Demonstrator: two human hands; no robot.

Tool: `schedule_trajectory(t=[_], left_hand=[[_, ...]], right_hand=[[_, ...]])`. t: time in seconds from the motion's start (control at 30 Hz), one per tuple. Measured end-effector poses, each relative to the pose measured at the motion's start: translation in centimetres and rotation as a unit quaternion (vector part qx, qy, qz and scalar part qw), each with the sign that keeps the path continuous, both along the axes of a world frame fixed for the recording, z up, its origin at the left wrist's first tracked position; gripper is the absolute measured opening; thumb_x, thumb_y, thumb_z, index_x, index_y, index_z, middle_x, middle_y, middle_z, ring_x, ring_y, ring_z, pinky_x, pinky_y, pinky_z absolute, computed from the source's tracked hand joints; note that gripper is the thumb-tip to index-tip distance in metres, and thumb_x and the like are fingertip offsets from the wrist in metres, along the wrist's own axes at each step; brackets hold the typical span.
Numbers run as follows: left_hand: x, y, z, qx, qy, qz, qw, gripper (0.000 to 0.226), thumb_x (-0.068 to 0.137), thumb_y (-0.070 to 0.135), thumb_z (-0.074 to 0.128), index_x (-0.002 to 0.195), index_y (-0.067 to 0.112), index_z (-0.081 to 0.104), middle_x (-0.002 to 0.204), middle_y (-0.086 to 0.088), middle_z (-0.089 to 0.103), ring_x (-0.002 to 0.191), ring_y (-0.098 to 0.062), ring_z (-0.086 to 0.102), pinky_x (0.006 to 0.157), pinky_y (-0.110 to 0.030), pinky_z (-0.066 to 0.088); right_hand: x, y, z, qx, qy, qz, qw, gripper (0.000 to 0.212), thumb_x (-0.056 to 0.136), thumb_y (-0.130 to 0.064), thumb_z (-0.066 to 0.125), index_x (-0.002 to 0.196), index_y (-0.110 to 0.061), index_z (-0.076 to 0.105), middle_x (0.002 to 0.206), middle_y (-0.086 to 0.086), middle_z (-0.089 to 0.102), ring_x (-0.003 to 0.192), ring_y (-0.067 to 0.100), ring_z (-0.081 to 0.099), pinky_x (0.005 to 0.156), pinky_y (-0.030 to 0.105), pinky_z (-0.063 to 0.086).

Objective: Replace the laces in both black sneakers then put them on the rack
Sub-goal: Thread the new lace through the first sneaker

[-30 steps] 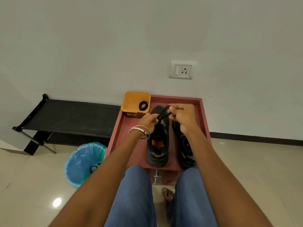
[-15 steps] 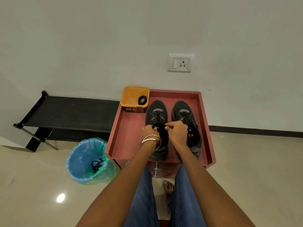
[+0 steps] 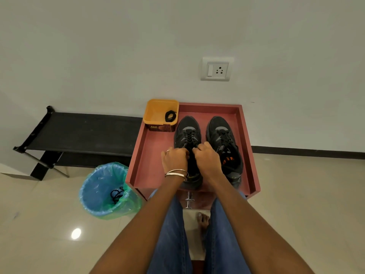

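Sneakers (image 3: 223,143) toes toward wall, lengthwise parallel.

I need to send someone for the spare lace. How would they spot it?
Find the red tray below the wall socket. In its far left corner stands an orange tub. The small black coil inside is the lace, unlike the tangled one in the blue-lined bin.

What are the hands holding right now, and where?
Both hands, left and right, pinch the lace at the top eyelets of the left sneaker; ends hidden.
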State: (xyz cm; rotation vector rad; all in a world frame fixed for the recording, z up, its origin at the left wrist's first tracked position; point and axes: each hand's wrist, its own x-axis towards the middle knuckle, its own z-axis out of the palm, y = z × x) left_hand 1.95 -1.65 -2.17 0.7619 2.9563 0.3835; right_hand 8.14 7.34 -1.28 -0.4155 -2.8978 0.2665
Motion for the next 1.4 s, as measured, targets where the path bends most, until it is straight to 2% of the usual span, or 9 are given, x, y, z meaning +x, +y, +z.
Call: schedule_trajectory(t=[0.2, 0.33, 0.4, 0.5, 0.6, 0.9, 1.0, 1.17, 1.4], left_hand=[[0.2, -0.2, 0.1, -0.122, 0.111, -0.082, 0.983, 0.021, 0.060, 0.017, 0.064, 0.039, 0.021, 0.060, 0.038, 0.007, 0.051, 0.062, -0.013, 0.058, 0.066, -0.032, 0.029], [-0.3, 0.3, 0.6, -0.170, 0.065, -0.122, 0.976, 0.030, 0.092, 0.012, 0.043, 0.087, 0.018, 0.071, 0.088, -0.002, 0.070, 0.122, -0.019, 0.045, 0.093, -0.038, 0.026], [-1.0, 0.4, 0.5, -0.208, 0.009, -0.143, 0.968, 0.029, 0.094, 0.012, 0.039, 0.099, 0.017, 0.067, 0.104, -0.004, 0.067, 0.128, -0.022, 0.036, 0.099, -0.041, 0.024], [-1.4, 0.5, 1.0, -0.232, -0.090, -0.174, 0.953, 0.023, 0.091, 0.011, 0.044, 0.107, 0.012, 0.060, 0.115, -0.010, 0.061, 0.129, -0.030, 0.032, 0.104, -0.049, 0.022], [-2.7, 0.1, 1.0, -0.195, -0.191, -0.182, 0.945, 0.030, 0.089, 0.008, 0.044, 0.116, 0.010, 0.057, 0.118, -0.017, 0.058, 0.122, -0.037, 0.042, 0.104, -0.052, 0.031], [-2.9, -2.4, -0.4, 0.066, -0.128, -0.099, 0.985, 0.026, 0.085, 0.009, 0.060, 0.105, 0.019, 0.073, 0.101, -0.005, 0.072, 0.095, -0.025, 0.065, 0.081, -0.031, 0.051], [-2.0, -2.1, -0.8, 0.175, -0.128, 0.018, 0.976, 0.017, 0.080, 0.016, 0.071, 0.097, 0.015, 0.068, 0.088, -0.004, 0.071, 0.085, -0.024, 0.065, 0.074, -0.033, 0.052], [-1.9, -0.6, -1.2, 0.234, -0.145, 0.092, 0.957, 0.029, 0.073, 0.023, 0.080, 0.092, 0.011, 0.063, 0.075, 0.001, 0.055, 0.075, -0.019, 0.057, 0.070, -0.033, 0.047], [-1.8, 0.6, -1.6, 0.131, -0.041, 0.066, 0.988, 0.021, 0.080, 0.023, 0.071, 0.092, 0.012, 0.058, 0.096, -0.007, 0.059, 0.086, -0.029, 0.060, 0.071, -0.039, 0.048]], right_hand=[[-0.6, 0.0, -0.6, 0.044, -0.030, 0.071, 0.996, 0.029, 0.043, 0.001, 0.089, 0.058, -0.002, 0.065, 0.062, 0.008, 0.058, 0.063, 0.026, 0.062, 0.035, 0.022, 0.042], [-0.9, 0.1, 0.1, 0.064, -0.077, 0.068, 0.993, 0.009, 0.065, 0.000, 0.078, 0.065, -0.001, 0.069, 0.065, 0.011, 0.064, 0.074, 0.031, 0.063, 0.047, 0.026, 0.038], [-0.9, 0.2, 0.2, 0.111, -0.100, 0.039, 0.988, 0.006, 0.072, -0.010, 0.076, 0.071, -0.011, 0.070, 0.070, 0.004, 0.066, 0.070, 0.026, 0.064, 0.048, 0.027, 0.039], [-1.2, 0.4, 0.6, 0.105, -0.194, 0.045, 0.974, 0.018, 0.094, -0.008, 0.048, 0.105, -0.010, 0.062, 0.103, 0.009, 0.065, 0.094, 0.031, 0.064, 0.066, 0.037, 0.043], [-1.6, 0.7, 1.1, 0.120, -0.221, 0.064, 0.966, 0.021, 0.095, -0.005, 0.044, 0.109, -0.009, 0.059, 0.108, 0.011, 0.062, 0.097, 0.032, 0.063, 0.071, 0.038, 0.044], [-2.5, 0.1, 2.2, 0.043, -0.321, 0.055, 0.944, 0.030, 0.095, -0.010, 0.044, 0.124, -0.010, 0.053, 0.123, 0.015, 0.055, 0.110, 0.034, 0.057, 0.081, 0.041, 0.045], [-2.1, 0.0, 2.4, -0.021, -0.262, 0.024, 0.965, 0.029, 0.094, -0.011, 0.048, 0.122, -0.012, 0.055, 0.119, 0.016, 0.055, 0.108, 0.036, 0.056, 0.082, 0.043, 0.046], [-0.8, 0.5, 0.9, -0.203, 0.011, -0.160, 0.966, 0.012, 0.087, -0.015, 0.065, 0.099, -0.018, 0.067, 0.102, 0.004, 0.063, 0.095, 0.026, 0.062, 0.076, 0.037, 0.052], [-1.5, 1.1, -0.5, -0.312, -0.068, -0.249, 0.914, 0.035, 0.080, -0.024, 0.075, 0.102, -0.011, 0.052, 0.107, 0.011, 0.061, 0.099, 0.033, 0.061, 0.074, 0.039, 0.049]])
